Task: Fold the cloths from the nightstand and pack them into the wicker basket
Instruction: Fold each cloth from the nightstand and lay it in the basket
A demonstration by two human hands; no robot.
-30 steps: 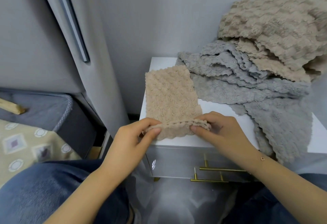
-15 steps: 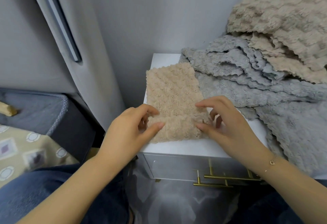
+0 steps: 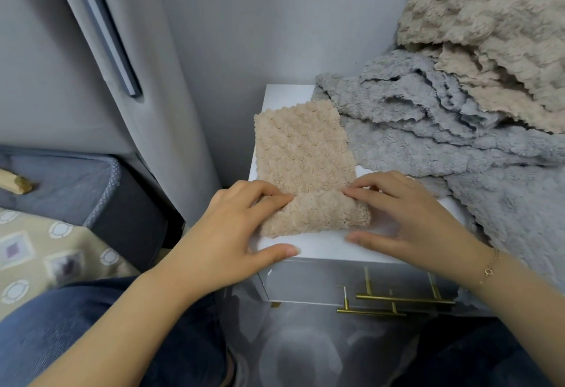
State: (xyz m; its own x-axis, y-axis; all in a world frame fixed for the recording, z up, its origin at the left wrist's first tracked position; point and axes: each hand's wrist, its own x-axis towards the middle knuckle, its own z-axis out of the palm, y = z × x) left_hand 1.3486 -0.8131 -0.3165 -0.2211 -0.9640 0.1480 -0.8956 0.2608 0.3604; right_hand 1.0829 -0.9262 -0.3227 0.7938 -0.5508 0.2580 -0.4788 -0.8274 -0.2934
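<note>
Beige cloth (image 3: 302, 169) flat on white nightstand (image 3: 321, 247), near edge folded over. Left hand (image 3: 232, 233) at 9 o'clock and right hand (image 3: 409, 218) at 3 o'clock, fingers extended, pressing the fold. Grey cloths (image 3: 428, 129) heaped at 2 o'clock.

Soft, even indoor light, fairly bright, with no hard shadows. The white surface (image 3: 321, 249) glares slightly near its front edge. Its glossy drawer front (image 3: 321, 282) shows hazy reflections. Wide-angle bending curves the edges; the right hand (image 3: 409, 218) looks slightly blurred.
</note>
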